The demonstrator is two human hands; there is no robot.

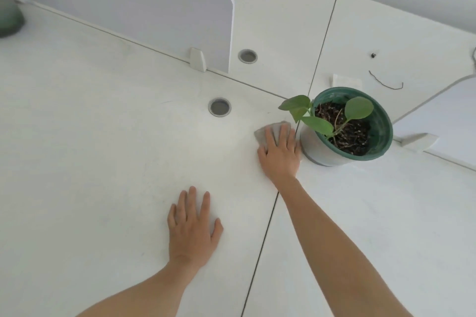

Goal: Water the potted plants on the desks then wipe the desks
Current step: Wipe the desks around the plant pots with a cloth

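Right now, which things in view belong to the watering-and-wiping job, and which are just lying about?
Job: grey cloth under the right hand; potted plant; desk, with the left hand flat on it.
Lying about: dark wire scrap; small dark speck; two cable grommets; divider panel; blurred green object at far left.

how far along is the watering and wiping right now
Watering seems over: neither hand holds a can, though I cannot tell if the soil is wet. In hand: the right hand presses a grey cloth on the desk beside the plant pot, left hand resting flat. Left: probably the far desk, where a dark string lies.
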